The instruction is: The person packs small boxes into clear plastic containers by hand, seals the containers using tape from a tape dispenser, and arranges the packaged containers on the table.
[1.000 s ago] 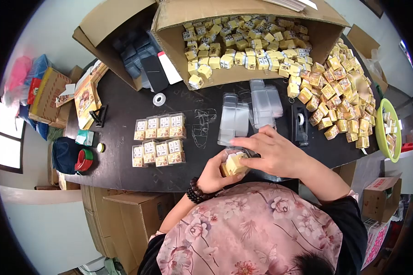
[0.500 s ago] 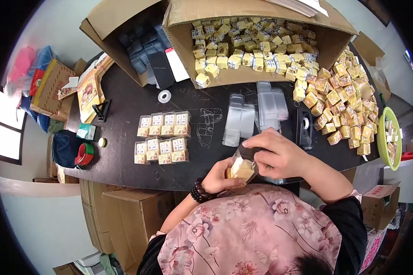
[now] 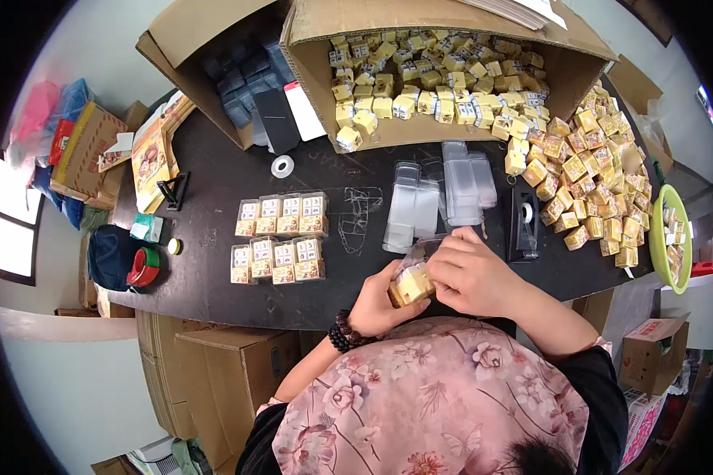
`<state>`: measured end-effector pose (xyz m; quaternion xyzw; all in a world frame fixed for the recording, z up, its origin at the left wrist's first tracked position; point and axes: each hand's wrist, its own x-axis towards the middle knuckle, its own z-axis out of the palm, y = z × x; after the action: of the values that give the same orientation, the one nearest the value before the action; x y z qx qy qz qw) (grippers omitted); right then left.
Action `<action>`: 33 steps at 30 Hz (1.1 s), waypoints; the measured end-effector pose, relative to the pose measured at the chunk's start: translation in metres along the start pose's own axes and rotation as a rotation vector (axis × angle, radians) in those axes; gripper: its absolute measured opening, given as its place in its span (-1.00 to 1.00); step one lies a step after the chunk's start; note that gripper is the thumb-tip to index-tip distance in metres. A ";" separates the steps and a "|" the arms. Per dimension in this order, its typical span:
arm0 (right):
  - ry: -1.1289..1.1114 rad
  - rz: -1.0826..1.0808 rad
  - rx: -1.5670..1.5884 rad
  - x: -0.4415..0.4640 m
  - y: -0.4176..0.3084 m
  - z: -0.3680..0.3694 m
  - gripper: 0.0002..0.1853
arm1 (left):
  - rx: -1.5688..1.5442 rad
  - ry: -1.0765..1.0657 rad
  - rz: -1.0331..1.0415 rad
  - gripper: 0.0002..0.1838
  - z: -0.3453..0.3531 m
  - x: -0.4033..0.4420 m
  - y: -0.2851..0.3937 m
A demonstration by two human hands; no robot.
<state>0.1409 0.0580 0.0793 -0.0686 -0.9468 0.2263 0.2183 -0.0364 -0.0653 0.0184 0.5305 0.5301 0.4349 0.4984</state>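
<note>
My left hand (image 3: 378, 307) is wrapped round a clear plastic box with small yellow boxes (image 3: 412, 285) inside, near the table's front edge. On the right side of that clear box, my right hand (image 3: 469, 273) is closed, its fingers pinching the transparent flap (image 3: 421, 252) at the top. Flat clear plastic boxes (image 3: 412, 207) lie just beyond my hands, with more (image 3: 466, 186) beside them. To the left stand two rows of filled clear boxes (image 3: 277, 261).
A large carton (image 3: 444, 138) of small yellow boxes stands at the back, with another carton (image 3: 190, 71) left of it. Yellow boxes (image 3: 594, 174) are heaped at the right beside a green basket (image 3: 659, 253). A black tape dispenser (image 3: 523, 229) and a tape roll (image 3: 282, 166) lie on the table.
My right hand first pulled the clear flap upward, then came down closer to the box. The held box has tilted slightly in my left hand. The camera view has shifted a little.
</note>
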 end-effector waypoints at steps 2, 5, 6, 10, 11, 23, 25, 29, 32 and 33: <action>-0.019 -0.042 0.080 0.001 0.001 -0.004 -0.84 | -0.072 0.082 -0.002 -0.44 0.002 -0.001 -0.003; -0.020 -0.033 0.091 -0.001 0.001 -0.002 -0.83 | -0.039 0.113 0.054 -0.46 0.002 0.000 -0.003; -0.021 -0.033 0.091 -0.002 0.001 -0.001 -0.83 | -0.039 0.113 0.054 -0.46 0.001 -0.001 -0.005; 0.180 0.021 0.195 -0.007 -0.004 0.008 -0.77 | -0.393 -0.009 0.045 -0.31 0.004 -0.004 -0.022; 0.379 0.113 0.211 -0.011 -0.008 0.013 -0.75 | -0.667 -0.035 0.098 -0.27 0.008 -0.004 -0.028; 0.281 0.308 0.687 -0.036 -0.003 0.051 -0.82 | -1.131 -0.242 -0.298 -0.45 0.018 -0.002 -0.029; 0.298 0.308 0.769 -0.037 0.001 0.054 -0.86 | -1.149 -0.203 -0.360 -0.42 0.019 -0.005 -0.012; 0.312 0.308 0.752 -0.036 0.002 0.056 -0.85 | -0.897 -0.176 -0.210 -0.26 0.017 -0.002 -0.007; 0.406 0.311 1.063 -0.038 0.002 0.055 -0.88 | -0.946 -0.206 -0.258 -0.33 0.016 0.003 -0.011; 0.298 0.338 0.953 -0.037 0.005 0.051 -0.86 | -0.912 -0.209 -0.245 -0.36 0.018 0.004 -0.015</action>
<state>0.1515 0.0341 0.0221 -0.1451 -0.6734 0.6515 0.3178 -0.0207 -0.0636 0.0008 0.2324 0.2908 0.5055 0.7784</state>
